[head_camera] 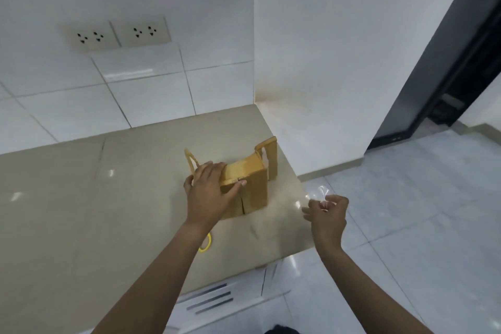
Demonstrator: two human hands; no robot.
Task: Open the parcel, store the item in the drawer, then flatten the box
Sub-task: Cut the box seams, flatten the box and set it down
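A small brown cardboard box (253,184) stands on the beige countertop (81,211) near its right end, with flaps sticking up at its left and right sides. My left hand (210,192) lies flat over the box's left top and front, thumb on the front edge. To the right of the box, past the counter's edge, my right hand (328,214) pinches a crumpled strip of clear tape (317,192). What is inside the box is hidden.
A yellow ring-shaped object (205,245) lies on the counter, partly hidden under my left forearm. White cabinet fronts with slots (214,301) sit below the counter. Two wall sockets (116,34) are on the tiled wall. A white wall (325,62) meets the counter's right end.
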